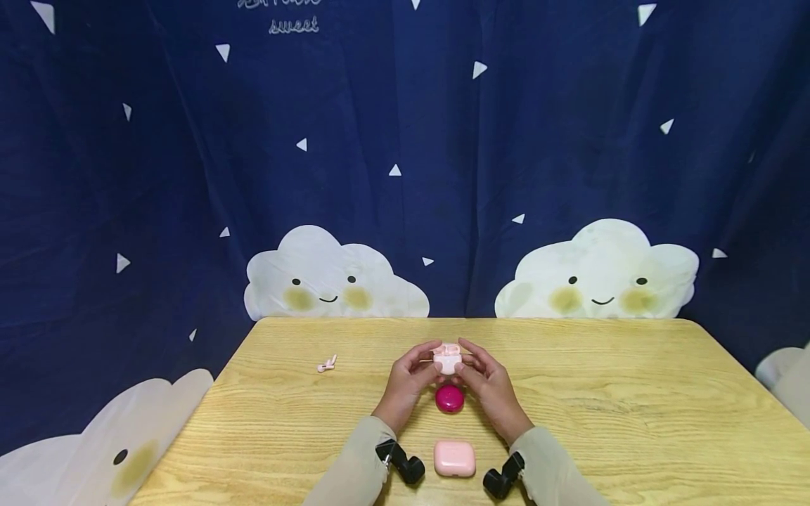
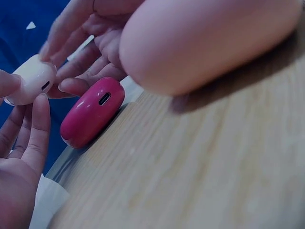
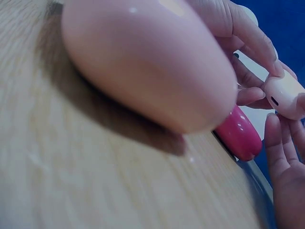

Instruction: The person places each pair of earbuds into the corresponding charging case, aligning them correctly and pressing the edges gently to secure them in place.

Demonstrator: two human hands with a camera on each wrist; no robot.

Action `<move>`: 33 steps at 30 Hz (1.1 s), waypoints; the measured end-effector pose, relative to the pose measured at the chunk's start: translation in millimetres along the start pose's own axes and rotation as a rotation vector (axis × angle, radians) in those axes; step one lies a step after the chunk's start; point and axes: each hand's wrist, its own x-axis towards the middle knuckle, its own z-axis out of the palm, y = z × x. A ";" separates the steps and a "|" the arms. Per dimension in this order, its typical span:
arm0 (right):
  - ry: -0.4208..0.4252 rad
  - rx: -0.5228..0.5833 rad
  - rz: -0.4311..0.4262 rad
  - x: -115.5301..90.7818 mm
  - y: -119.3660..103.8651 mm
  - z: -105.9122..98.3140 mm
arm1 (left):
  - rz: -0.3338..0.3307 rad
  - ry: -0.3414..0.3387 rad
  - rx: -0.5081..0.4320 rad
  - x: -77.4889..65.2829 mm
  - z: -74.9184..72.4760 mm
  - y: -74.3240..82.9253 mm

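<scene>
Both hands are on one item: the pale case [image 1: 448, 363]. Left hand [image 1: 405, 386] grips its left side, right hand [image 1: 496, 393] its right side. Thumbs are on the near face, fingers curled around from behind and the sides. Lid is up; what's inside is too small to read. Wrist views show the case held off the table [image 1: 633, 400], with a dark port [image 2: 45, 86] on its underside.

Magenta case [image 1: 449, 398] sits on the table between the two hands, just nearer the person than the pale case. It's round from above, glossy, lid down, and has its own port [image 2: 104, 98] facing the left wrist camera.

Pink case [image 1: 454, 458] lies nearest the person, between the two forearms. Lid down, rounded rectangle, apart from the magenta one. It fills much of both wrist views, blurred there.

Earbuds [image 1: 327, 365], pale pink, lie close together on the table, well left of the hands. Can't tell exactly how they overlap.

Light sleeves [image 1: 357, 460] on both arms, a black wrist camera [image 1: 405, 464] strapped at each wrist. Navy curtain [image 1: 436, 140] behind the table, printed with white triangles and smiling clouds.
</scene>
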 end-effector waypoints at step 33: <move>0.105 -0.199 0.051 -0.5 -1.4 3.0 | 0.019 -0.043 -0.011 -2.1 -0.4 0.8</move>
